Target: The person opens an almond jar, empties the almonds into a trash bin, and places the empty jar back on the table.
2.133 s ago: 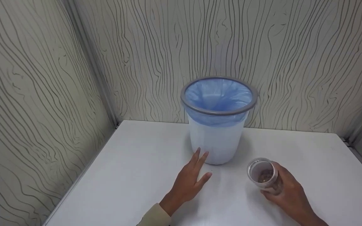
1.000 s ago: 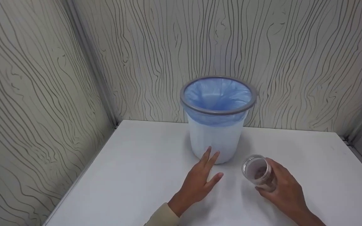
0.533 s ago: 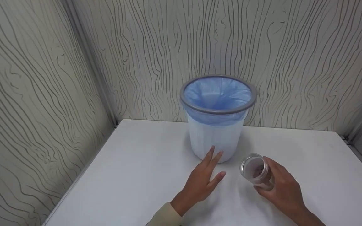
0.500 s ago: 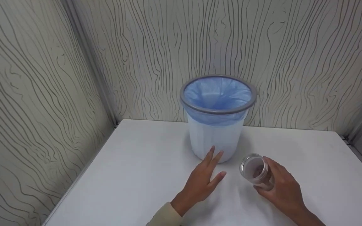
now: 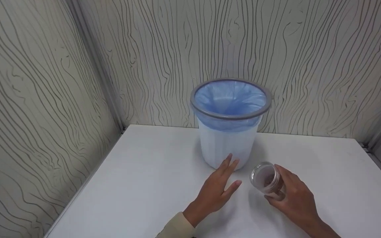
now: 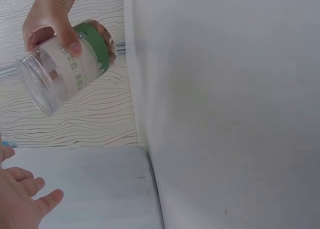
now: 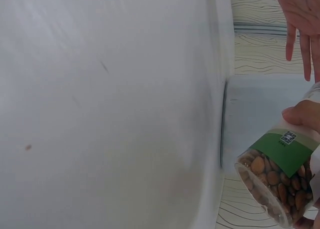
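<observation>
My right hand (image 5: pixel 297 199) grips a clear, lidless plastic jar (image 5: pixel 266 178), its mouth tipped up and toward the left hand in the head view. A green and white label (image 6: pixel 94 43) wraps the jar, and brown almonds (image 7: pixel 282 184) lie at its bottom end, as the right wrist view shows. To the left of the jar, my left hand (image 5: pixel 213 191) hovers over the table with fingers spread and fairly straight, holding nothing. In the head view its fingertips overlap the lower front of a white waste bin (image 5: pixel 227 142), lined with a blue bag (image 5: pixel 232 124).
The bin's grey rim ring (image 5: pixel 231 117) holds the bag at the top. It stands at the back of a white table (image 5: pixel 150 165), close to the wood-patterned back wall (image 5: pixel 157 66). Another patterned panel (image 5: pixel 38 115) closes off the left side.
My left hand has drifted right, across the front of the bin. The right hand has brought the jar a little left with more tilt, so the gap between the hands is smaller.
</observation>
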### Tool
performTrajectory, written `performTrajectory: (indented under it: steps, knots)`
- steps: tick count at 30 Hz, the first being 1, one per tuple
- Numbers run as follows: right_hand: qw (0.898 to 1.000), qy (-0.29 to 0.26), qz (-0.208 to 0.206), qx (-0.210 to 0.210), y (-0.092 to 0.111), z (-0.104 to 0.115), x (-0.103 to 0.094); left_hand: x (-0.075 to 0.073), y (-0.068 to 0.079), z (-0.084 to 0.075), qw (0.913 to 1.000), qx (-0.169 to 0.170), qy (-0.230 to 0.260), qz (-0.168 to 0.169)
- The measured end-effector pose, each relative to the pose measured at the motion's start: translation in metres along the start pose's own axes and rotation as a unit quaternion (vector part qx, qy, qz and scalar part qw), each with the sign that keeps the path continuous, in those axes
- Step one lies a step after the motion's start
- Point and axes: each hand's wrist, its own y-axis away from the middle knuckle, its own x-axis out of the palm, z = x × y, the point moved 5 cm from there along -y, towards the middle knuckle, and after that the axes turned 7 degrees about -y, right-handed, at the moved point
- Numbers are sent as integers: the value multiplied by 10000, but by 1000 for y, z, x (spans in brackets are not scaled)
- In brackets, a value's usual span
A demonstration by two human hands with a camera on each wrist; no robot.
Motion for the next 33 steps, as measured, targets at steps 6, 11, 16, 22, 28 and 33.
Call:
performTrajectory:
  steps: [6,11,16,22,28,33]
  knots:
    - [9999,37,6,-133,-1,2,1,1,-3,-4,9999,134,42,-42]
    - [9999,61,5,-158,-1,3,1,1,-6,-6,9996,268,71,-71]
    - [9999,31,68,-78,-1,6,3,3,-8,-5,9988,492,-46,-46]
    - [9999,-41,128,8,-1,9,3,6,-10,-4,9968,791,-90,-66]
    - [9999,-77,98,-31,-1,12,4,10,-12,-3,9958,913,-62,-103]
    - [9999,-102,72,-78,-2,13,4,12,-14,-6,9936,1123,-6,-124]
